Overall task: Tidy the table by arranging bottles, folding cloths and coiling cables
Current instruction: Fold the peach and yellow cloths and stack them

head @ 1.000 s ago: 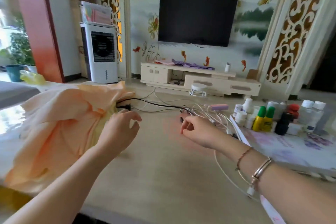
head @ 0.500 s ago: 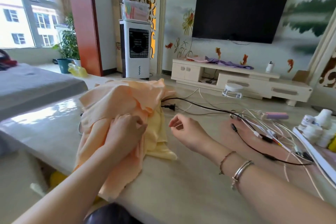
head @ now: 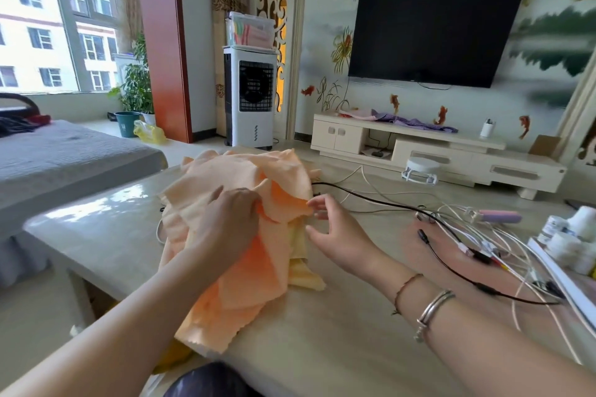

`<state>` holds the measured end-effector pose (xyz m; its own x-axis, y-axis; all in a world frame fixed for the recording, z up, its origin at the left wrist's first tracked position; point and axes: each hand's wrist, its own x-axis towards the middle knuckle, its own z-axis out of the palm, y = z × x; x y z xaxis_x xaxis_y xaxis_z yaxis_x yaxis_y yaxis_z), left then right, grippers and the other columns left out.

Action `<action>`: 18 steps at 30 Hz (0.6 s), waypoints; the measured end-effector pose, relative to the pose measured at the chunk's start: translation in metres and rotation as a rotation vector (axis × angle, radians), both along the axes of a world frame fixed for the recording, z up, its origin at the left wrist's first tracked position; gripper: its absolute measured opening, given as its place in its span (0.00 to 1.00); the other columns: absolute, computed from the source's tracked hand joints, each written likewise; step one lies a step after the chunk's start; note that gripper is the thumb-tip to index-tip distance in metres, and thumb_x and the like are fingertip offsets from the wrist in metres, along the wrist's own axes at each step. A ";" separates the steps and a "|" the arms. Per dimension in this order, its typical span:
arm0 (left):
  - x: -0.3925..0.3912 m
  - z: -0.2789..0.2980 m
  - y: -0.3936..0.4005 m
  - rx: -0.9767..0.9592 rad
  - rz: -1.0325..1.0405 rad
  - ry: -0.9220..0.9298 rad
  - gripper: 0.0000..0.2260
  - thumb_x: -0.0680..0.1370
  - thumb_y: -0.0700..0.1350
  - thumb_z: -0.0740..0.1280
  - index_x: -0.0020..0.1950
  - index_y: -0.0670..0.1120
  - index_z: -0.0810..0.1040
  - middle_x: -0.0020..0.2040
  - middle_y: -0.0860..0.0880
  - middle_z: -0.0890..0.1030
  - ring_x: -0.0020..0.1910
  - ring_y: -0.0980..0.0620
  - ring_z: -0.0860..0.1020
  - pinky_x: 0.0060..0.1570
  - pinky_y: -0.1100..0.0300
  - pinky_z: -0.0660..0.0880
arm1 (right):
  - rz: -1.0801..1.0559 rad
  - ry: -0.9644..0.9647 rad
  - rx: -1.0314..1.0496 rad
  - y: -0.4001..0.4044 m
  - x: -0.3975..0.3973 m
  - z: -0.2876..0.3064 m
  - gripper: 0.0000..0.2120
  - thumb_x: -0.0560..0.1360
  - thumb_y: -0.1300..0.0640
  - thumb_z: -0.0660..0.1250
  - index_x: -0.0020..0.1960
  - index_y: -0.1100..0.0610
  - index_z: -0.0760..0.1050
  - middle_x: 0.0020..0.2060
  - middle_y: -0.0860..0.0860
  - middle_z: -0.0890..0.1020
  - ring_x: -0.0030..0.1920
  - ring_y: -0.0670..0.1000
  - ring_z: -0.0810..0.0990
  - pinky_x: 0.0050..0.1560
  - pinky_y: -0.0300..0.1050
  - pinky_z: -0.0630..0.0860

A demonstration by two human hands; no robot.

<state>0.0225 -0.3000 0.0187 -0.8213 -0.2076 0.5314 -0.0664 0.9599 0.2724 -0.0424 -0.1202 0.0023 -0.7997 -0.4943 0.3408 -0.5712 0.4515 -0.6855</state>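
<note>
While we look down at the table (head: 322,348), we see a pile of soft orange cloths (head: 245,271) lying in a heap on its left part. One corner of the pile hangs over the near edge. A yellow cloth (head: 303,271) peeks out from under the pile on its right side.

Our left hand (head: 225,229) lies on top of the orange cloths. Its fingers curl into the fabric, so its grip holds a bunch of cloth. Our right hand (head: 338,235) is just beside the pile. Its thumb and first finger meet at the edge of an orange flap, and the other fingers are spread. We cannot tell for sure if this grip is pinching the flap or only touching it. There are bracelets (head: 429,309) on the right wrist.

A black cable (head: 387,203) comes out from behind the cloths and runs across the table to the right. It joins a messy tangle of white cables (head: 516,245) there. A small pink thing (head: 498,216) lies at the far side of the tangle. White bottles (head: 567,235) stand close together at the right edge of the table, next to a flat white book or board (head: 561,280).

Behind the table we see a dark TV (head: 432,39) on the wall, a low cream cabinet (head: 419,148) under it, and a white air cooler (head: 250,97) by the wall. A grey bed (head: 64,155) is on the left, near the window.
</note>
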 end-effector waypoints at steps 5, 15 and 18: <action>0.020 0.039 0.054 0.224 -0.179 0.034 0.12 0.79 0.41 0.62 0.52 0.56 0.82 0.51 0.53 0.82 0.42 0.55 0.78 0.39 0.69 0.72 | 0.080 -0.007 0.063 0.030 0.012 0.018 0.38 0.70 0.55 0.72 0.75 0.49 0.56 0.71 0.48 0.65 0.70 0.48 0.64 0.69 0.47 0.65; 0.057 0.095 0.112 0.876 -0.527 -0.281 0.08 0.81 0.39 0.58 0.46 0.47 0.75 0.43 0.49 0.76 0.37 0.54 0.75 0.31 0.66 0.72 | -0.175 0.162 0.255 0.114 0.032 0.053 0.08 0.74 0.59 0.62 0.37 0.60 0.74 0.35 0.53 0.78 0.36 0.53 0.74 0.33 0.43 0.65; 0.061 0.105 0.109 0.627 -0.493 -0.475 0.15 0.75 0.52 0.68 0.59 0.54 0.70 0.53 0.53 0.76 0.48 0.51 0.77 0.45 0.57 0.78 | -0.216 0.175 0.051 0.148 0.042 0.077 0.12 0.76 0.55 0.65 0.36 0.58 0.74 0.30 0.49 0.76 0.32 0.47 0.72 0.30 0.39 0.62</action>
<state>0.0836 -0.1911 0.1235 -0.9959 0.0874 0.0249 0.0723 0.5955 0.8001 -0.0004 0.0275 0.0791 -0.8195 -0.3393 0.4618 -0.5658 0.6068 -0.5582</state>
